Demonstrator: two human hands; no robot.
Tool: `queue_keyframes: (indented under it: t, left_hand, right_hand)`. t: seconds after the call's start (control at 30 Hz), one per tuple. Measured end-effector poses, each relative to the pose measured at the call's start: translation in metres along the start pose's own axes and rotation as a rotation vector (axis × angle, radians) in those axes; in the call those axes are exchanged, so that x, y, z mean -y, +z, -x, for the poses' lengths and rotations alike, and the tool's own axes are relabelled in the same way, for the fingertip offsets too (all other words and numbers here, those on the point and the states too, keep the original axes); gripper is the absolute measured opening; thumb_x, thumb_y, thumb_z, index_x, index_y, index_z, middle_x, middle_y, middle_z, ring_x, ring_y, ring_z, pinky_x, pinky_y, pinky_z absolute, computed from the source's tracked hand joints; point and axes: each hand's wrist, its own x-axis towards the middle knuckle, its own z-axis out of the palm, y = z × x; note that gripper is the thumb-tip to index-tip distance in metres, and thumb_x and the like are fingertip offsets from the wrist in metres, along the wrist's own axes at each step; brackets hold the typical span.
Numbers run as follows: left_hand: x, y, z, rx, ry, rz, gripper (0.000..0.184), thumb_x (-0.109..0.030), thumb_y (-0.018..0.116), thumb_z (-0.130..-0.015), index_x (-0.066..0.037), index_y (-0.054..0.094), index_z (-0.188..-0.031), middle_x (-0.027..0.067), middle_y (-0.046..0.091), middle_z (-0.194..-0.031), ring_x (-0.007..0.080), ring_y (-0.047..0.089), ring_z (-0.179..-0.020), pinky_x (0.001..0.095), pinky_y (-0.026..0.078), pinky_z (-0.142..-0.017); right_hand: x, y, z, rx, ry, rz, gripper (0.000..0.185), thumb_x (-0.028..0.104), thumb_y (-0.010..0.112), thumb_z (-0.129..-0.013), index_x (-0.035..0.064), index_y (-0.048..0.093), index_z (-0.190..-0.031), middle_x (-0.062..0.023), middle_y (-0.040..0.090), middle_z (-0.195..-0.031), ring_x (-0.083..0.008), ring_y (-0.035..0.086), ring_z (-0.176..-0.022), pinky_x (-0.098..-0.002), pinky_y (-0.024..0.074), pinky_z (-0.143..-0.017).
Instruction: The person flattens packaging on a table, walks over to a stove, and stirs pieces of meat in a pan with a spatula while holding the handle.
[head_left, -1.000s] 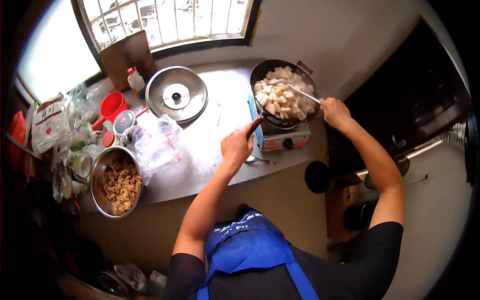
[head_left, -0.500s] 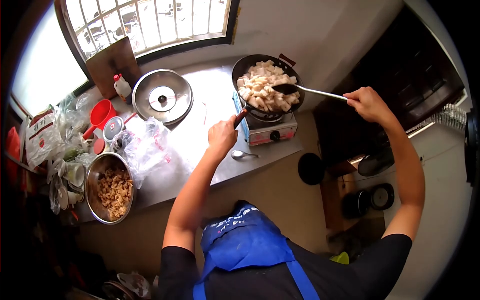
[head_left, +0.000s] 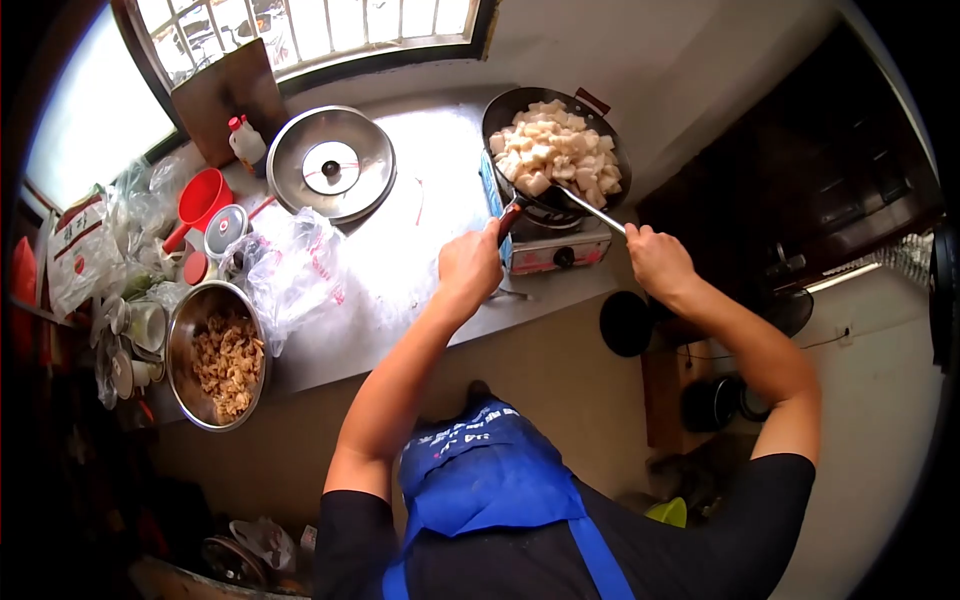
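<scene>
A dark wok stands on a portable gas stove, heaped with pale, whitish chunks of food. My left hand is closed around the wok's brown handle at the near left side. In my right hand is the metal handle of a spatula. Its blade is tucked under the near edge of the food, mostly hidden. A metal spoon lies on the counter, largely covered by my left hand.
Left on the steel counter are a round metal lid, a plastic bag, a red ladle, a white bottle and a steel bowl of browned pieces. A cutting board leans by the window.
My right hand has come left and down toward me, bringing the spatula from the top of the food to its near edge. My left hand keeps its grip on the handle.
</scene>
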Motion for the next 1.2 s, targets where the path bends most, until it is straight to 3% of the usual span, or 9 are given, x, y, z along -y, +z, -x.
queue_keyframes:
  t: [0.17, 0.43, 0.6, 0.73, 0.83, 0.9, 1.03, 1.13, 1.2]
  left_hand:
    - [-0.001, 0.004, -0.001, -0.006, 0.010, 0.011, 0.045, -0.006, 0.061, -0.079, -0.014, 0.061, -0.123, 0.0216, 0.070, -0.079, 0.0413, 0.069, -0.075, 0.0518, 0.053, -0.069]
    - [0.001, 0.003, 0.002, -0.013, 0.034, 0.004, 0.046, -0.007, 0.061, -0.078, -0.013, 0.061, -0.124, 0.0219, 0.070, -0.080, 0.0404, 0.070, -0.077, 0.0513, 0.054, -0.070]
    - [0.000, 0.006, 0.002, -0.009, 0.010, 0.001, 0.046, -0.009, 0.064, -0.077, -0.015, 0.061, -0.123, 0.0210, 0.071, -0.081, 0.0402, 0.070, -0.079, 0.0505, 0.055, -0.072]
    - [-0.001, 0.008, 0.000, -0.006, -0.006, -0.030, 0.045, -0.010, 0.064, -0.077, -0.016, 0.061, -0.122, 0.0207, 0.071, -0.083, 0.0398, 0.070, -0.080, 0.0505, 0.055, -0.072]
    - [0.001, 0.009, 0.000, -0.024, -0.007, -0.032, 0.045, -0.011, 0.065, -0.078, -0.016, 0.061, -0.122, 0.0201, 0.071, -0.084, 0.0398, 0.070, -0.082, 0.0507, 0.055, -0.073]
    - [-0.001, 0.007, 0.002, -0.004, -0.021, -0.027, 0.044, -0.011, 0.065, -0.078, -0.016, 0.061, -0.122, 0.0199, 0.071, -0.085, 0.0401, 0.070, -0.082, 0.0507, 0.055, -0.074]
    - [0.000, 0.003, 0.003, 0.003, -0.038, -0.018, 0.051, -0.013, 0.066, -0.079, -0.018, 0.060, -0.129, 0.0208, 0.071, -0.086, 0.0407, 0.070, -0.082, 0.0512, 0.055, -0.075]
    - [0.006, 0.007, 0.014, -0.052, 0.011, 0.113, 0.051, -0.021, 0.069, -0.083, -0.015, 0.060, -0.133, 0.0216, 0.071, -0.086, 0.0403, 0.070, -0.082, 0.0493, 0.055, -0.074]
    - [0.017, 0.010, 0.026, -0.208, 0.070, 0.456, 0.046, -0.031, 0.072, -0.087, -0.007, 0.065, -0.126, 0.0201, 0.071, -0.085, 0.0379, 0.071, -0.078, 0.0454, 0.054, -0.070]
  right_hand:
    - [0.025, 0.051, -0.017, -0.098, 0.105, 0.101, 0.017, 0.007, 0.050, -0.094, -0.0038, 0.059, -0.105, -0.0156, 0.066, -0.084, -0.0282, 0.072, -0.069, -0.0353, 0.0600, -0.060]
    - [0.048, 0.095, -0.052, -0.213, 0.297, 0.043, 0.019, 0.010, 0.048, -0.099, -0.0050, 0.059, -0.105, -0.0177, 0.066, -0.084, -0.0295, 0.073, -0.070, -0.0353, 0.0610, -0.062]
    - [0.048, 0.099, -0.049, -0.176, 0.462, -0.219, 0.037, 0.020, 0.037, -0.107, -0.0058, 0.061, -0.099, -0.0232, 0.068, -0.095, -0.0412, 0.071, -0.078, -0.0454, 0.0604, -0.070]
    - [0.046, 0.098, -0.044, -0.186, 0.492, -0.278, 0.039, 0.021, 0.036, -0.108, -0.0042, 0.063, -0.097, -0.0240, 0.068, -0.096, -0.0411, 0.070, -0.082, -0.0467, 0.0591, -0.074]
    - [0.049, 0.091, -0.039, -0.197, 0.490, -0.401, 0.033, 0.021, 0.039, -0.106, -0.0002, 0.064, -0.099, -0.0236, 0.068, -0.096, -0.0417, 0.070, -0.085, -0.0494, 0.0570, -0.078]
    - [0.051, 0.091, -0.033, -0.254, 0.529, -0.499, 0.024, 0.020, 0.048, -0.103, 0.0021, 0.064, -0.100, -0.0248, 0.068, -0.092, -0.0436, 0.068, -0.088, -0.0525, 0.0534, -0.080]
    - [0.046, 0.107, -0.019, -0.312, 0.502, -0.676, 0.022, 0.019, 0.056, -0.098, 0.0014, 0.067, -0.106, -0.0260, 0.069, -0.092, -0.0453, 0.066, -0.091, -0.0524, 0.0516, -0.081]
    - [0.037, 0.113, 0.003, -0.413, 0.492, -0.832, 0.026, 0.018, 0.058, -0.096, -0.0006, 0.068, -0.112, -0.0266, 0.069, -0.093, -0.0470, 0.064, -0.092, -0.0514, 0.0506, -0.082]
    - [0.026, 0.102, 0.018, -0.371, 0.506, -0.901, 0.030, 0.017, 0.059, -0.096, 0.0011, 0.068, -0.120, -0.0253, 0.070, -0.093, -0.0430, 0.067, -0.084, -0.0460, 0.0518, -0.077]
